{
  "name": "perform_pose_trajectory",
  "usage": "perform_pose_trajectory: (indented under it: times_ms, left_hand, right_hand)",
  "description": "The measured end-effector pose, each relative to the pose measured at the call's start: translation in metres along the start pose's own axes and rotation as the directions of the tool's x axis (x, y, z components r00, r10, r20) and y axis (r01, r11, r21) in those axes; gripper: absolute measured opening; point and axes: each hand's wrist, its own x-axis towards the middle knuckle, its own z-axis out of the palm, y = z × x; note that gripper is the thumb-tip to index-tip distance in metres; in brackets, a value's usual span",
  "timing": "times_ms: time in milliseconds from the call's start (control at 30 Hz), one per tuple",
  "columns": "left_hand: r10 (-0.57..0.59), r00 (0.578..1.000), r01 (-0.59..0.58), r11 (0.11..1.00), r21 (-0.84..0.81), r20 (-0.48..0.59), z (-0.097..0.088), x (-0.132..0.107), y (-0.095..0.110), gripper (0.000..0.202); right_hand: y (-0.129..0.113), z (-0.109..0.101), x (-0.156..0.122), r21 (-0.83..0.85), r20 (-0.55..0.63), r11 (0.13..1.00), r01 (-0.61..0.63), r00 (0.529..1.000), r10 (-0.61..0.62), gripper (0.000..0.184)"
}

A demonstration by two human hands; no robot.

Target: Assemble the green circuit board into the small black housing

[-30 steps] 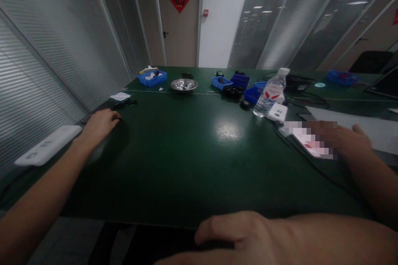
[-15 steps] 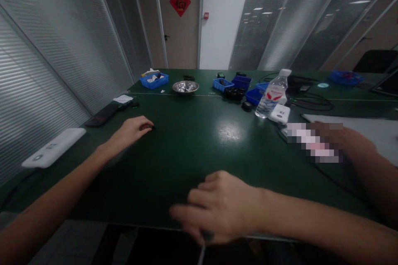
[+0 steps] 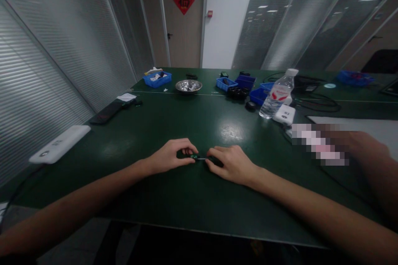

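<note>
Over the middle of the green table (image 3: 149,211), my left hand (image 3: 172,155) pinches a small dark piece (image 3: 194,157) with a greenish shine between thumb and fingers. Its exact kind is too small to make out. Just to the right, my right hand (image 3: 231,163) is closed around the dark handle of a screwdriver (image 3: 202,159). The thin metal shaft points left and its end meets the small piece, or comes very close to it. Most of the handle is hidden by my fingers.
At the back are blue bins (image 3: 158,79), a metal bowl (image 3: 188,87) and black round parts (image 3: 238,93). A water bottle (image 3: 279,94) stands right of centre. A white device (image 3: 60,145) and a dark phone-like slab (image 3: 107,112) lie left. Another person's arm (image 3: 370,149) rests at the right.
My left hand has moved right and nearer with the small piece. My right hand has risen from the table's front edge, and the screwdriver shaft has swung from pointing down to pointing left.
</note>
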Motion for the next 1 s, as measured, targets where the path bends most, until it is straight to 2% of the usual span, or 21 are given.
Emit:
perform_pose_trajectory:
  times_ms: [167, 333, 1000]
  left_hand:
    - [0.043, 0.999, -0.044, 0.997, 0.06, 0.007, -0.0028, -0.0032, 0.0, 0.022]
    - [0.087, 0.996, -0.087, 0.995, 0.053, 0.003, -0.0037, -0.0033, 0.0008, 0.021]
    - [0.161, 0.987, -0.161, 0.983, 0.089, 0.004, -0.003, -0.0065, -0.0069, 0.016]
  right_hand:
    - [0.0026, 0.0004, 0.0014, 0.008, -0.021, 0.999, -0.042, 0.999, 0.042, 0.028]
    - [0.0, 0.0007, 0.0022, -0.009, -0.003, 1.0, -0.02, 1.0, 0.02, 0.03]
    - [-0.0071, 0.0021, 0.0015, -0.034, -0.034, 0.997, -0.066, 0.997, 0.065, 0.027]
